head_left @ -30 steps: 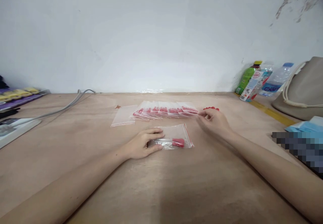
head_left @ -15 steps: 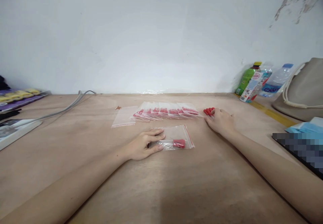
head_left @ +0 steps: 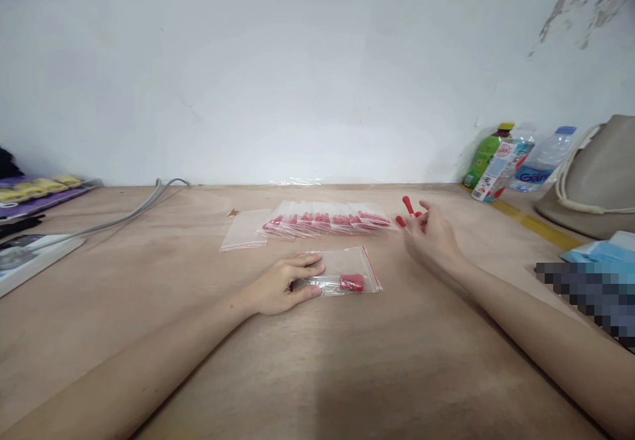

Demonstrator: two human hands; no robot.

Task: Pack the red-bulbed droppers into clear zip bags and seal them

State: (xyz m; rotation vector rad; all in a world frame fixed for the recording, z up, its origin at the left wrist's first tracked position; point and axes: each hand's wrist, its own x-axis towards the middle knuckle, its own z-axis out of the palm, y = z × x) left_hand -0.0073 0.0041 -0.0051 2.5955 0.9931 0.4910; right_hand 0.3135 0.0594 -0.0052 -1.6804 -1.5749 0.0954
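Note:
My left hand (head_left: 288, 282) lies with fingers spread over a clear zip bag (head_left: 342, 261), pressing it to the table. Inside that bag are clear tubes with red rubber ends (head_left: 352, 282), which look like droppers. At the right, my right hand (head_left: 432, 236) pinches a red-bulbed dropper (head_left: 407, 206), its bulb tilted up and its lower part hidden by the fingers. More red bulbs (head_left: 400, 221) show low beside these fingertips. Filled zip bags (head_left: 322, 218) overlap in a row behind my hands.
Flat bags (head_left: 244, 229) lie left of the row. Bottles (head_left: 489, 155), a carton (head_left: 497, 172) and a beige hat (head_left: 592, 175) stand at the back right. A grey cable (head_left: 133, 212) runs at the left. The wall (head_left: 317, 96) closes off the table's back edge.
My right hand has lifted slightly, raising one dropper with its bulb above the others. My left hand stays on the bag.

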